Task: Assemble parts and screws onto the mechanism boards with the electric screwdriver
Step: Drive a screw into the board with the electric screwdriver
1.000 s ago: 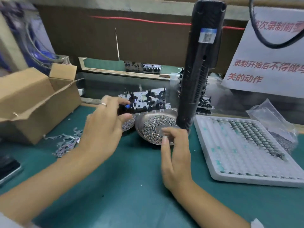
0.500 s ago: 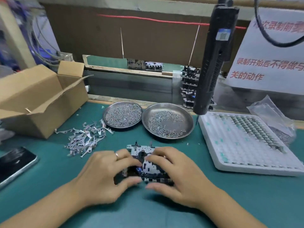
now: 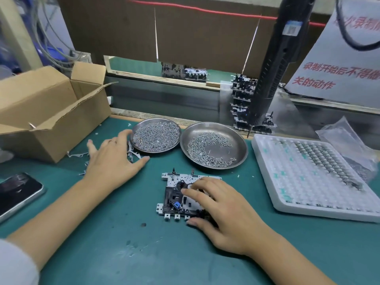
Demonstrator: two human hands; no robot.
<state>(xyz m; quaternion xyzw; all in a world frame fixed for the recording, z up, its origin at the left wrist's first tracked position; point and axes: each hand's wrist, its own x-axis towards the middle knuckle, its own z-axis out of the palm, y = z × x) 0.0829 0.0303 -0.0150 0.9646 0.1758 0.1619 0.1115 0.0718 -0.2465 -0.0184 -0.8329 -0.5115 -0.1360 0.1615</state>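
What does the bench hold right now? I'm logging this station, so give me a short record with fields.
surface: green mat
mechanism board: flat on the mat at centre
right hand: fingers resting on the board
left hand: spread over small metal parts, beside the left dish
left dish: heaped with screws
right dish: fewer screws
electric screwdriver: hanging, unheld
white tray: right of the dishes
cardboard box: open, far left
phone: left edge

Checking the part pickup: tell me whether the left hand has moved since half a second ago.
Yes. The left hand has left the mechanism board and gone up-left, now beside the fuller screw dish, over the loose metal parts.
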